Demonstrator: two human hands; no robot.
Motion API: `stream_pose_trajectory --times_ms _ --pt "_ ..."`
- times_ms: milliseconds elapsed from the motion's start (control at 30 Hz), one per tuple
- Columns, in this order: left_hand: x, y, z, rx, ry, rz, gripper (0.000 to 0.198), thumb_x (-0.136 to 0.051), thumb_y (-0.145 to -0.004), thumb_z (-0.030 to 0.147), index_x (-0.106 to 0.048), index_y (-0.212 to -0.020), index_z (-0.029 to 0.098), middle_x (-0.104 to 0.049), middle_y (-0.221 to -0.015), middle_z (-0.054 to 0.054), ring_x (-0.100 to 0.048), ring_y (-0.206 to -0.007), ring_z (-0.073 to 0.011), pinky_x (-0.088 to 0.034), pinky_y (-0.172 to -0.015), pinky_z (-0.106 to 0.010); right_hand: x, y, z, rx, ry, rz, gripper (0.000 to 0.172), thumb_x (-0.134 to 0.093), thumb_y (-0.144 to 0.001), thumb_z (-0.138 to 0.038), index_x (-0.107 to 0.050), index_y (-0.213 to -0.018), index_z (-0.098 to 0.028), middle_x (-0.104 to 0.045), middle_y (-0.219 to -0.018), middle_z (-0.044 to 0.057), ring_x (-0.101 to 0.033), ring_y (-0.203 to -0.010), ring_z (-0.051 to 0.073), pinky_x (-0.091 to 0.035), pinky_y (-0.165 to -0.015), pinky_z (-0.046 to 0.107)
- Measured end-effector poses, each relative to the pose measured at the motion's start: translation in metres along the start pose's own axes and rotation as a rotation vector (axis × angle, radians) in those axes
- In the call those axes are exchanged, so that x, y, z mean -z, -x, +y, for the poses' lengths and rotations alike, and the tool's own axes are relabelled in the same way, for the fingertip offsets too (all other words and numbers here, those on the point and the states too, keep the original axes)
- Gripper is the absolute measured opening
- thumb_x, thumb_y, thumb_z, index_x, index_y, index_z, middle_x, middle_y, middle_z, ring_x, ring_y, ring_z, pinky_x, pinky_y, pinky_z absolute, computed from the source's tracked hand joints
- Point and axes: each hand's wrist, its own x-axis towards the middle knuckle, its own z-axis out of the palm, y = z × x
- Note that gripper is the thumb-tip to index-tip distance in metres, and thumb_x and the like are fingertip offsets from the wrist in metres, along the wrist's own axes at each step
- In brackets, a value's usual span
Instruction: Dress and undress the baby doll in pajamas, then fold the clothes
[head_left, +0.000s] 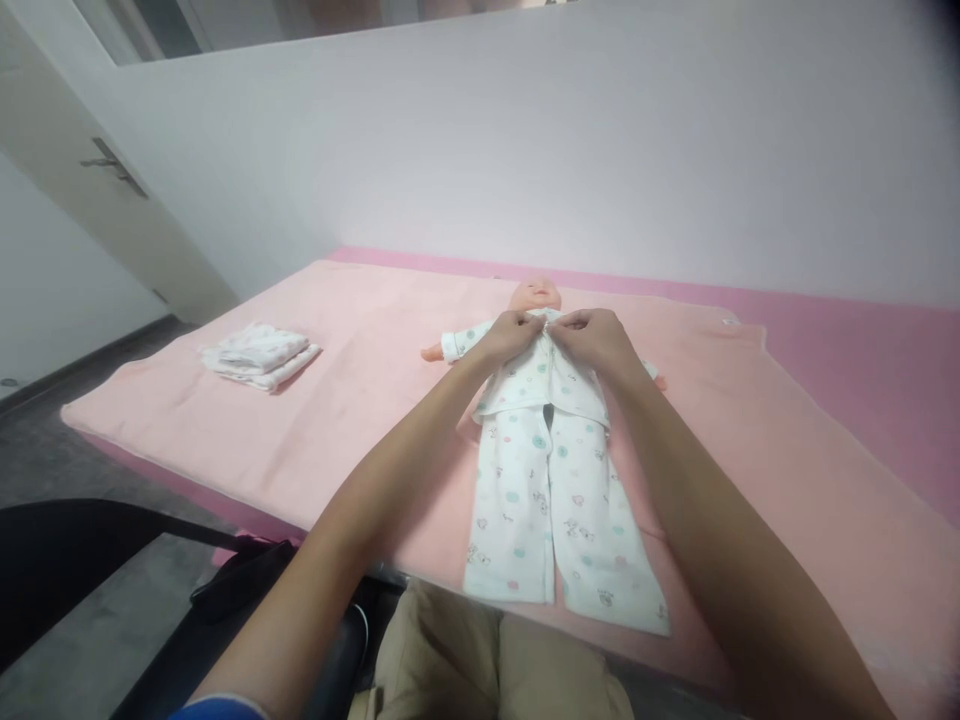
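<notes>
A baby doll [537, 293] lies on its back, dressed in a white patterned baby shirt [525, 375] with a front opening. White baby trousers [514, 500] in a matching print cover its lower body and stretch toward the near edge. Up at the shirt's collar, my left hand [514, 335] pinches the fabric at one side of the opening. My right hand [596, 335] closes on the other side, fingertips almost meeting the left ones. Whatever fastener sits between the fingers is too small to make out. The doll's arms stick out sideways in the sleeves.
A stack of folded white patterned cloths [262, 355] rests on the left of the pink blanket [360, 330]. The blanket covers a table against a white wall [525, 150]. A black chair [97, 560] stands at the lower left, and a door [75, 200] is beyond.
</notes>
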Motion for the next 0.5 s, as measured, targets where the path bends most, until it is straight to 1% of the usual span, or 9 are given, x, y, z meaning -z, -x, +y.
stream_pose_trajectory --times_ms 133,233,333,433,500 --pt "0.001 -0.002 0.001 0.014 -0.062 -0.015 0.036 -0.067 -0.098 0.052 -0.064 -0.081 0.020 -0.063 -0.076 -0.004 -0.062 -0.081 -0.0227 -0.047 -0.080 -0.036 0.008 0.001 -0.002 -0.052 0.027 -0.044 0.027 -0.081 -0.079 -0.037 -0.082 -0.100 -0.020 -0.078 -0.099 0.008 -0.067 -0.082 0.021 -0.050 -0.070 0.029" --pt "0.005 -0.001 0.002 -0.003 -0.037 -0.059 0.034 -0.070 -0.095 0.052 -0.067 -0.085 0.020 -0.066 -0.081 -0.004 -0.063 -0.085 -0.0227 -0.048 -0.082 -0.035 0.013 -0.002 -0.001 -0.079 0.023 -0.096 0.026 -0.081 -0.080 -0.040 -0.082 -0.097 -0.020 -0.076 -0.093 0.008 -0.062 -0.073 0.018 -0.048 -0.066 0.030" --pt "0.012 0.000 0.005 -0.020 -0.075 -0.117 0.029 -0.074 -0.091 0.049 -0.070 -0.089 0.020 -0.067 -0.085 -0.004 -0.063 -0.086 -0.0217 -0.048 -0.081 -0.034 0.015 -0.006 0.004 -0.073 -0.013 -0.148 0.023 -0.078 -0.082 -0.039 -0.082 -0.093 -0.019 -0.072 -0.082 0.005 -0.054 -0.065 0.015 -0.043 -0.062 0.029" --pt "0.018 0.002 0.008 -0.014 -0.120 -0.135 0.026 -0.077 -0.088 0.045 -0.070 -0.089 0.020 -0.065 -0.083 -0.003 -0.062 -0.083 -0.0205 -0.046 -0.079 -0.033 0.016 -0.010 0.008 -0.056 -0.024 -0.183 0.021 -0.076 -0.084 -0.038 -0.080 -0.087 -0.018 -0.067 -0.076 0.003 -0.048 -0.062 0.013 -0.038 -0.058 0.028" --pt "0.021 0.001 0.008 0.006 -0.097 -0.157 0.027 -0.077 -0.088 0.047 -0.070 -0.087 0.021 -0.066 -0.084 -0.004 -0.063 -0.084 -0.0215 -0.047 -0.079 -0.034 0.016 -0.011 0.008 -0.071 -0.023 -0.198 0.020 -0.077 -0.084 -0.039 -0.079 -0.085 -0.018 -0.065 -0.075 0.003 -0.047 -0.062 0.013 -0.036 -0.056 0.027"
